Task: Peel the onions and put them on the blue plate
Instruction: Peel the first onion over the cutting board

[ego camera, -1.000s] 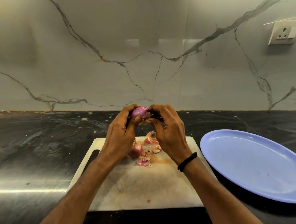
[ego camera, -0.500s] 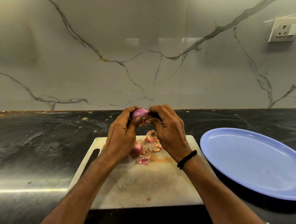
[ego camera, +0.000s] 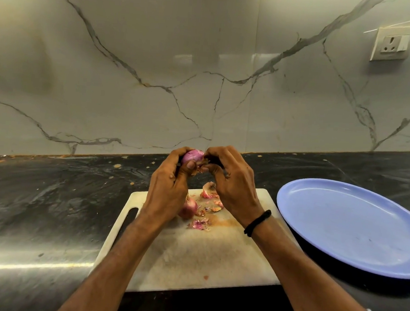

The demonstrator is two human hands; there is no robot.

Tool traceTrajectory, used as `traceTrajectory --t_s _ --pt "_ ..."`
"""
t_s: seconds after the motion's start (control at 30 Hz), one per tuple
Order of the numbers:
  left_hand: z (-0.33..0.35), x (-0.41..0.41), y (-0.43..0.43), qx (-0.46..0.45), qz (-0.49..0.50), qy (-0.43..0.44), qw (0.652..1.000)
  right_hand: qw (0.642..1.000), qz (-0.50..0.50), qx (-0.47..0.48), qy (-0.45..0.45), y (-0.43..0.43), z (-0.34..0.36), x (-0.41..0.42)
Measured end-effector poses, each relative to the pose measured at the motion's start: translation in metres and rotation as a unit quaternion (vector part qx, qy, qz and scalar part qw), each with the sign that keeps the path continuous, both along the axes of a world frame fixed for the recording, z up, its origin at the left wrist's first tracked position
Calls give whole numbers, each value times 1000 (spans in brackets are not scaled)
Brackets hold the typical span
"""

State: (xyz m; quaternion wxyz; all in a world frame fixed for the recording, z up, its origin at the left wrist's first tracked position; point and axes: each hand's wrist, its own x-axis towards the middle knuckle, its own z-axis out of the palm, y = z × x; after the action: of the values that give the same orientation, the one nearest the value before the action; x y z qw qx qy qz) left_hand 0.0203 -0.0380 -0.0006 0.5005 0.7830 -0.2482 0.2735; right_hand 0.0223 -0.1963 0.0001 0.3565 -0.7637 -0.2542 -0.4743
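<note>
A small purple onion (ego camera: pixel 192 156) is held up above the far edge of the white cutting board (ego camera: pixel 206 257). My left hand (ego camera: pixel 170 189) grips it from the left, thumb on its lower side. My right hand (ego camera: pixel 231 181) pinches dry brown skin at the onion's right end. A second onion (ego camera: pixel 190 207) lies on the board, partly hidden behind my left hand. Loose pink and brown peels (ego camera: pixel 201 224) lie scattered on the board near it. The blue plate (ego camera: pixel 354 226) sits to the right of the board with nothing on it.
The board and plate rest on a black countertop (ego camera: pixel 50 205) speckled with small scraps. A marble backsplash (ego camera: pixel 205 70) rises behind, with a wall socket (ego camera: pixel 392 43) at the upper right.
Both hands stay together around the onion at nearly the same spot. My right fingers have shifted slightly on the skin at its end. The second onion and the peels have not moved.
</note>
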Motion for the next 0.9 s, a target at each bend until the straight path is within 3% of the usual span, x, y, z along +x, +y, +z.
traceTrajectory --t_s 0.9 --pt "2 0 -1 -35 -1 27 999 1000 -14 -7 -20 2 1 -1"
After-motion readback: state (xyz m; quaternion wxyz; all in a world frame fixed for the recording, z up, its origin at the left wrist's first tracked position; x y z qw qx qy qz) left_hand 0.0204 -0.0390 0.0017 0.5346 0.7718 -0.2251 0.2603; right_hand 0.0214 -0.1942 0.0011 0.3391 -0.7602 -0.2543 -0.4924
